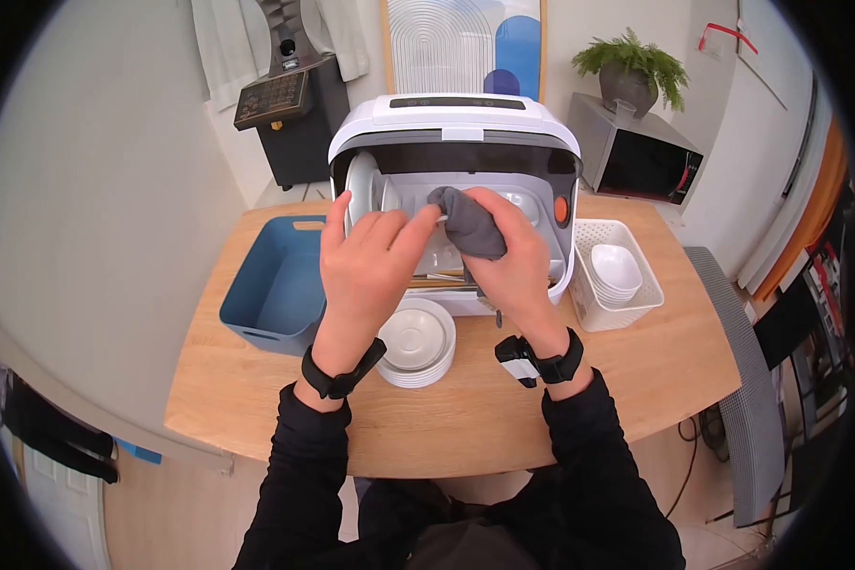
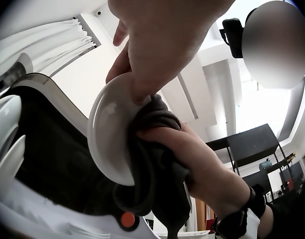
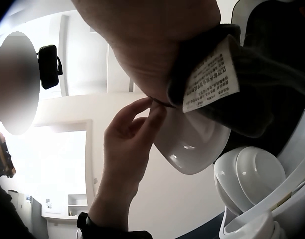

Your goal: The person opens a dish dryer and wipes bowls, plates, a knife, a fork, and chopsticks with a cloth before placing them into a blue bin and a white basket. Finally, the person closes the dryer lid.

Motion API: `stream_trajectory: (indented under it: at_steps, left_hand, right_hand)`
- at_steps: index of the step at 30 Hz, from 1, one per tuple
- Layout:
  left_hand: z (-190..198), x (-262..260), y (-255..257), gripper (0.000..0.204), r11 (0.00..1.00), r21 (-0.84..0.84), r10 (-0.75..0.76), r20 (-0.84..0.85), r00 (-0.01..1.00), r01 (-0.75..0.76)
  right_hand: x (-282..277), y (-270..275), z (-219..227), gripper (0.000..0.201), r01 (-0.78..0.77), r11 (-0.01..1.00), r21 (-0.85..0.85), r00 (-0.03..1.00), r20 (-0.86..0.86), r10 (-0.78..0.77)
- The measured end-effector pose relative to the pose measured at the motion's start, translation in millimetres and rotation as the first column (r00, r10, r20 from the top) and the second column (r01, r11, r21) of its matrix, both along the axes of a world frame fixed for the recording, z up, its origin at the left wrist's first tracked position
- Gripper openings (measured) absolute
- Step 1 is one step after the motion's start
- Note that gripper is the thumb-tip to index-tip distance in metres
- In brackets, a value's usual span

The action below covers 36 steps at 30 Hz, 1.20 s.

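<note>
Glossy white dish [image 2: 110, 130], curved rim, held above the open appliance [image 1: 456, 142], 2 hands clamped on it, left hand [image 1: 369, 271] pinching its edge, right hand [image 1: 511, 261] gripping grey cloth [image 1: 472, 224] against it

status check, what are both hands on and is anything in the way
Left hand pinching white dish by its rim. Right hand pressing grey cloth against dish. Stacked plates near left wrist, not blocking.

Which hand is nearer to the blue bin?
Left. The left hand is just to the right of the blue bin; the right hand, gripping the gray cloth, is farther right.
</note>
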State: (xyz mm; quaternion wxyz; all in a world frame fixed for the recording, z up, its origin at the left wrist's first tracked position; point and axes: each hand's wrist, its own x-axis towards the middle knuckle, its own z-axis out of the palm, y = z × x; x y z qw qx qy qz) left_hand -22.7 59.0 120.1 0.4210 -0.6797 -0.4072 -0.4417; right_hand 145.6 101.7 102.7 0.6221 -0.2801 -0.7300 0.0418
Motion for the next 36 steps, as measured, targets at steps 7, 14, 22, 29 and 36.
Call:
stream_trajectory:
  at_steps: [7, 14, 22, 29, 36]
  left_hand:
    - [-13.7, 3.7, 3.7, 0.024, 0.981, -0.191, 0.008, 0.228, 0.974, 0.036]
    - [-14.0, 6.9, 1.0, 0.025, 0.961, -0.117, 0.246, -0.066, 0.967, -0.252]
    - [-4.8, 11.7, -2.9, 0.017, 0.975, -0.218, 0.007, 0.263, 0.965, 0.052]
    - [-15.6, 9.0, -1.6, 0.021, 0.938, -0.347, 0.071, 0.253, 0.965, 0.022]
    - [-19.4, 6.6, -0.3, 0.020, 0.938, -0.217, 0.260, -0.072, 0.963, -0.269]
  right_hand:
    - [4.8, 0.7, 6.8, 0.047, -0.063, 0.998, 0.003, 0.985, -0.160, 0.062]
    - [7.3, -3.5, 6.0, 0.047, 0.134, 0.971, 0.197, 0.959, 0.221, -0.177]
    - [8.6, -5.8, 12.3, 0.046, 0.031, 0.998, 0.049, 0.997, -0.067, -0.028]
    - [11.5, -5.6, 13.4, 0.048, -0.038, 0.999, 0.024, 0.995, -0.093, 0.040]
    - [3.1, -12.0, 7.0, 0.053, 0.154, 0.950, 0.272, 0.935, 0.271, -0.229]
